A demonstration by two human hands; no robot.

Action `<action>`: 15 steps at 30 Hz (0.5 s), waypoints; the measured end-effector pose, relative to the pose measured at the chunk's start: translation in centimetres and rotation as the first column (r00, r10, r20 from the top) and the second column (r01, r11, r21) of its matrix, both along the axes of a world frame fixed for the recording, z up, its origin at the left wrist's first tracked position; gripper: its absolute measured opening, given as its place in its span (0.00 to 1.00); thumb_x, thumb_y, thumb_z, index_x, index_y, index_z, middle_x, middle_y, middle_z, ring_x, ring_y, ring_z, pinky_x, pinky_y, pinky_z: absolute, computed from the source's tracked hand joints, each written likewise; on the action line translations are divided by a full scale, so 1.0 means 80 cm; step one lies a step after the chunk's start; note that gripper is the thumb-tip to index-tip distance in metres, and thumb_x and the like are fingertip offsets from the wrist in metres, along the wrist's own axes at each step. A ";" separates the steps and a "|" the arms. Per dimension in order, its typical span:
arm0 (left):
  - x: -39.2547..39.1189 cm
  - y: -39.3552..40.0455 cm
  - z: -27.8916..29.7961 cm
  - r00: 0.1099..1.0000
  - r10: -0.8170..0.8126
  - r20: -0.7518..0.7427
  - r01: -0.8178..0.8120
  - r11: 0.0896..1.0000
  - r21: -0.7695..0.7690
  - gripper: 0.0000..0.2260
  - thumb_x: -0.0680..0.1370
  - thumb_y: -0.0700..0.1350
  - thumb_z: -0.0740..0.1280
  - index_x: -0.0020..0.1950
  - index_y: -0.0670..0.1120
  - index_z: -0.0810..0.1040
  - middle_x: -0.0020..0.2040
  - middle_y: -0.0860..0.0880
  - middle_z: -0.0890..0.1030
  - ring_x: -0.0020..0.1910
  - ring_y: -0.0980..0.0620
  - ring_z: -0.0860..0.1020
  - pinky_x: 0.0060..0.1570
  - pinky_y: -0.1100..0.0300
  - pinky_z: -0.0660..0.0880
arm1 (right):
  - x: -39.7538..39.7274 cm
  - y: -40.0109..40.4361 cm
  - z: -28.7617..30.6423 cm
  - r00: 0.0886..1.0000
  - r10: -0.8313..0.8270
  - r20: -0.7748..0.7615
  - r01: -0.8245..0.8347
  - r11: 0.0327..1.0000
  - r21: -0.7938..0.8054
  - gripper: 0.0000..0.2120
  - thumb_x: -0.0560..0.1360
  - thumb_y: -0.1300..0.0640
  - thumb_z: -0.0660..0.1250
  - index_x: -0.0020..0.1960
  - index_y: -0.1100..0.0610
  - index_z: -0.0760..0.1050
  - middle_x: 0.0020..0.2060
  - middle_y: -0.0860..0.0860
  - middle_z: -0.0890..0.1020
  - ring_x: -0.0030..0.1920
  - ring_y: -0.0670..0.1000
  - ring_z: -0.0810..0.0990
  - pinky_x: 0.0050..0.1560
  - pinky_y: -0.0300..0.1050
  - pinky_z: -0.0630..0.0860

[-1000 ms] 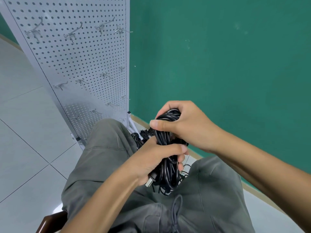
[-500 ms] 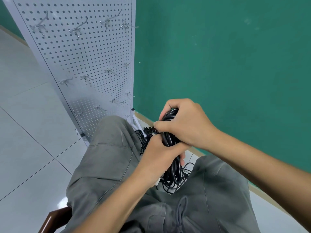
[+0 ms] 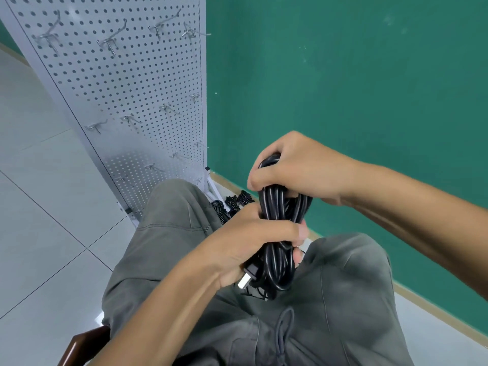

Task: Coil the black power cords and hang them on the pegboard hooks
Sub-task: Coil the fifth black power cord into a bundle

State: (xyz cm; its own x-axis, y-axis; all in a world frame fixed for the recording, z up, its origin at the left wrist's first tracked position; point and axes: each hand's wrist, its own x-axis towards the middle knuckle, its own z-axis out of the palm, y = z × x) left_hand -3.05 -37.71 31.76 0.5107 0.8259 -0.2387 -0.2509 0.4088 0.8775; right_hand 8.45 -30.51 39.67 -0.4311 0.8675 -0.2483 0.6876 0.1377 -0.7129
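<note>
No readable text, label, brand, number or sign anywhere in view.

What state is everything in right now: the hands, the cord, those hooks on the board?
Left hand: grips the coil's lower part.
Right hand: grips the coil's top.
Black coiled power cord: bundled, held above the lap, plug hanging out.
Metal pegboard hooks: all bare.
Black cords on the floor: piled by the pegboard's foot.
</note>
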 end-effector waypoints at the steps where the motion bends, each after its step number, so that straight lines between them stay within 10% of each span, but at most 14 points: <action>1: -0.001 0.000 -0.002 0.999 0.014 0.050 -0.014 1.000 0.004 0.08 0.68 0.40 0.73 0.45 0.42 0.78 0.34 0.46 0.75 0.34 0.47 0.77 0.42 0.54 0.75 | 0.000 0.002 0.006 0.999 0.045 -0.029 -0.046 0.999 -0.014 0.08 0.71 0.59 0.75 0.44 0.65 0.83 0.31 0.56 0.78 0.29 0.50 0.71 0.29 0.40 0.70; 5: -0.012 -0.002 -0.006 0.943 0.047 0.330 0.001 0.990 -0.144 0.08 0.67 0.42 0.72 0.43 0.42 0.80 0.33 0.48 0.73 0.31 0.49 0.75 0.39 0.54 0.76 | 0.017 0.011 -0.003 0.954 0.106 -0.279 -0.161 0.970 -0.182 0.30 0.78 0.34 0.61 0.63 0.58 0.78 0.56 0.59 0.84 0.52 0.49 0.82 0.58 0.53 0.79; 10: -0.028 0.005 -0.010 0.900 0.084 0.428 0.016 0.974 -0.224 0.06 0.69 0.44 0.69 0.43 0.43 0.81 0.33 0.51 0.72 0.32 0.50 0.74 0.39 0.56 0.78 | 0.035 -0.006 -0.077 0.831 -0.061 -0.553 -0.286 0.805 -0.519 0.40 0.78 0.27 0.37 0.47 0.51 0.80 0.36 0.60 0.69 0.35 0.48 0.76 0.44 0.40 0.77; 15: -0.034 0.010 -0.016 0.886 0.096 0.454 0.034 0.963 -0.269 0.05 0.69 0.42 0.69 0.43 0.43 0.80 0.33 0.51 0.72 0.31 0.51 0.76 0.40 0.56 0.79 | 0.050 -0.005 -0.099 0.851 0.030 -0.524 -0.270 0.881 -0.389 0.30 0.77 0.29 0.49 0.39 0.47 0.80 0.42 0.58 0.71 0.40 0.59 0.65 0.48 0.48 0.70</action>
